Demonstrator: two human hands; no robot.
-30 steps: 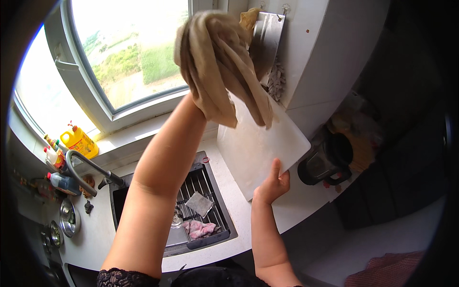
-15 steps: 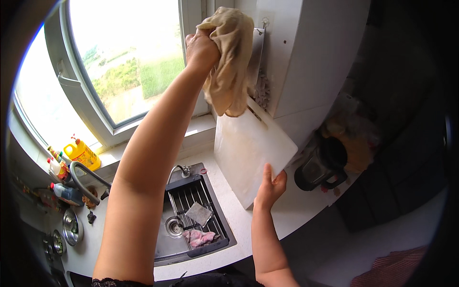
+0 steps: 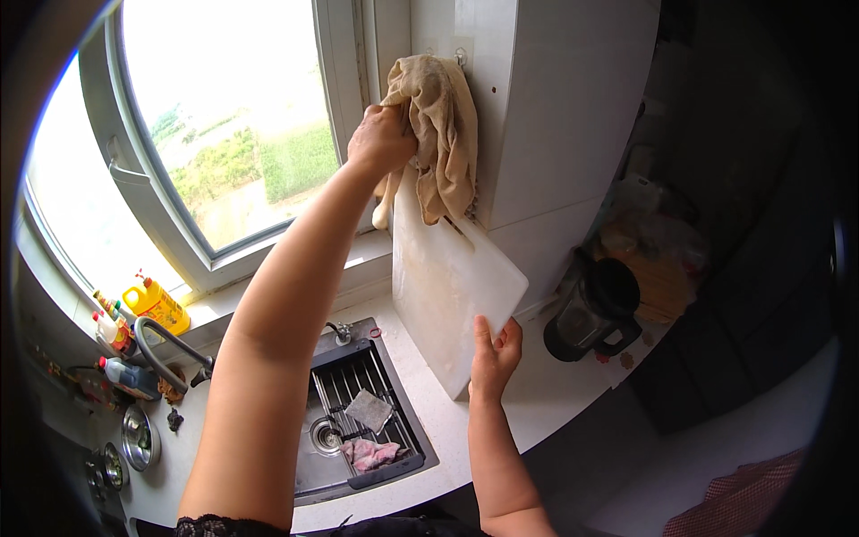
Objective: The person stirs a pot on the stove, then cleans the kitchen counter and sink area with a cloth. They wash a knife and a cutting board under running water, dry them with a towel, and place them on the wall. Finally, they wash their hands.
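Note:
My left hand (image 3: 383,139) is raised at the wall beside the window, closed around a crumpled beige cloth (image 3: 438,134). Folds of the cloth hang over the upper end of a large white cutting board (image 3: 443,291) and hide part of its handle slot. The board stands tilted on the counter, its upper part near the wall. My right hand (image 3: 495,358) grips the board's lower right edge, thumb on the front face and fingers behind it. A small wall hook (image 3: 461,56) shows just above the cloth.
Left of the board is a sink (image 3: 313,479) with a drying rack holding a grey scouring pad (image 3: 369,410) and a pinkish rag (image 3: 370,453). A dark blender jug (image 3: 592,309) stands to the right. Bottles, a yellow jug (image 3: 157,306) and metal bowls (image 3: 140,437) line the left side.
My left hand and the cloth have come lower in the picture, and the wall hook now shows above them. The board and my right hand appear slightly further left.

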